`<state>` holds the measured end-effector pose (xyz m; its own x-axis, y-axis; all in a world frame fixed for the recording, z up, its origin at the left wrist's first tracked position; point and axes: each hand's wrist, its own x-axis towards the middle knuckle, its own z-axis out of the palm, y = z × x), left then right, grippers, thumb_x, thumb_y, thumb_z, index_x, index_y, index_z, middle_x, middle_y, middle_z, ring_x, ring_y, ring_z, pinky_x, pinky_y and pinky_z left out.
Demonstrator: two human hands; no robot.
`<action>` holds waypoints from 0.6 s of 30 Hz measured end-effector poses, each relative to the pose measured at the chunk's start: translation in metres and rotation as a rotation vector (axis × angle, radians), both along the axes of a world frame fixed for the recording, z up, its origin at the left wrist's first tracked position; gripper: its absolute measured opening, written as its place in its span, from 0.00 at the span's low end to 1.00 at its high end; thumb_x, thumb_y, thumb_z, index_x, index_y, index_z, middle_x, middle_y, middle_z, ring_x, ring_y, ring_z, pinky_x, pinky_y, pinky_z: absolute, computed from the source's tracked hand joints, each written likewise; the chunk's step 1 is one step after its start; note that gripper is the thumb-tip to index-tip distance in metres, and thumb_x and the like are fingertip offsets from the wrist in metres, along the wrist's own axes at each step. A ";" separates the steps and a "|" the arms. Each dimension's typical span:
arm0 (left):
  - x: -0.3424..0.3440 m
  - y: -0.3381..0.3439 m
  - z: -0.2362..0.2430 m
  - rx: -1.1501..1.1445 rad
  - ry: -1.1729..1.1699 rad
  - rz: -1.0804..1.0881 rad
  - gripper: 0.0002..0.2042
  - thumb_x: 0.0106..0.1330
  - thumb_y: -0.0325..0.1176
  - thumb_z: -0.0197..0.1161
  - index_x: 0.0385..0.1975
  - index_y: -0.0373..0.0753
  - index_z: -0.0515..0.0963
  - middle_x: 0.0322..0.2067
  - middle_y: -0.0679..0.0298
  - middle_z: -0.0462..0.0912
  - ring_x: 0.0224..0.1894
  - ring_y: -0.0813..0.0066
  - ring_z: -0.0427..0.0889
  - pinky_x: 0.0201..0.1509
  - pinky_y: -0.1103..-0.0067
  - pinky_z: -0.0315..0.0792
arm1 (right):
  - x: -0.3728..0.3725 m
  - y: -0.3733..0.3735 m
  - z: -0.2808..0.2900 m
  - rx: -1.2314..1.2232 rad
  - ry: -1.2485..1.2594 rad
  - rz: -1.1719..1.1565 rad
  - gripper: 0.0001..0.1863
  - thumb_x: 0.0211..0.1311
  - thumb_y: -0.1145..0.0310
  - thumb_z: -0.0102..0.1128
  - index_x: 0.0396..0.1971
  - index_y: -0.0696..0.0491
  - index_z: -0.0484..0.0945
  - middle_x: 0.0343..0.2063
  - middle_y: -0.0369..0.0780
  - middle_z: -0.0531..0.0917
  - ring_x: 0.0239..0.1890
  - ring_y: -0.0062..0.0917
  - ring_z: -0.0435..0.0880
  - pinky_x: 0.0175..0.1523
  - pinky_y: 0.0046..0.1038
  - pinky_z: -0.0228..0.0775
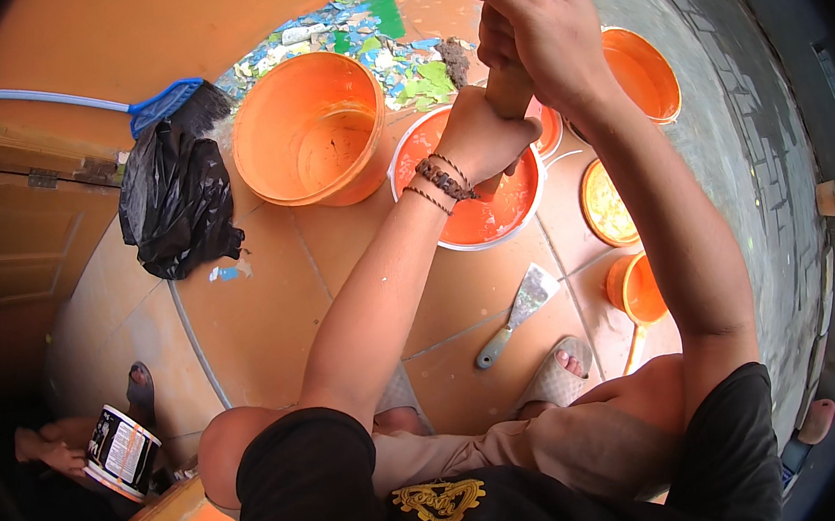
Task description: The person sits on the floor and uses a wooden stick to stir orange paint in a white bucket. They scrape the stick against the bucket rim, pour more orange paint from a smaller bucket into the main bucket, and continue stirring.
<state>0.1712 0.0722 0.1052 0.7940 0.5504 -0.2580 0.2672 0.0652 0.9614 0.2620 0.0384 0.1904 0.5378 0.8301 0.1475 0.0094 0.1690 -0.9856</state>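
Both hands are wrapped round a brown wooden stick held upright over a white-rimmed bucket of orange paint. My left hand grips lower down, just above the paint, with braided bracelets on its wrist. Higher up, my right hand closes round the stick's upper part. The stick's lower end reaches toward the paint; my left hand and wrist partly hide it. A scraper with a stained blade lies on the tiles near my sandalled foot.
A large orange bucket and a black plastic bag stand left, beside a blue broom. Paint flakes litter the far floor. Rightward are an orange tub, a stained lid and a dipper. Another person's hand holds a can.
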 end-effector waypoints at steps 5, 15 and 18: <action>-0.014 0.012 -0.001 0.182 0.047 0.072 0.10 0.48 0.30 0.64 0.19 0.29 0.72 0.13 0.60 0.76 0.15 0.72 0.77 0.17 0.76 0.70 | -0.012 0.008 -0.010 0.134 0.072 0.031 0.13 0.61 0.68 0.61 0.18 0.55 0.74 0.12 0.31 0.68 0.14 0.13 0.66 0.20 0.20 0.61; 0.012 0.033 -0.008 0.443 -0.146 0.201 0.08 0.48 0.29 0.64 0.17 0.30 0.76 0.17 0.56 0.80 0.23 0.68 0.82 0.29 0.73 0.74 | -0.014 0.022 0.003 0.251 -0.073 -0.041 0.19 0.63 0.69 0.59 0.12 0.52 0.69 0.09 0.32 0.72 0.11 0.13 0.68 0.16 0.18 0.59; 0.023 0.027 -0.007 0.331 -0.263 0.191 0.08 0.49 0.28 0.65 0.18 0.31 0.75 0.17 0.60 0.80 0.23 0.73 0.82 0.28 0.75 0.74 | -0.010 0.021 0.005 0.167 -0.175 -0.096 0.19 0.61 0.68 0.61 0.11 0.53 0.69 0.08 0.33 0.72 0.11 0.13 0.69 0.16 0.18 0.59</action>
<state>0.1942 0.0989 0.0979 0.6851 0.7123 0.1529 0.0243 -0.2321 0.9724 0.2516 0.0596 0.1953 0.5669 0.7328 0.3764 0.2013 0.3197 -0.9259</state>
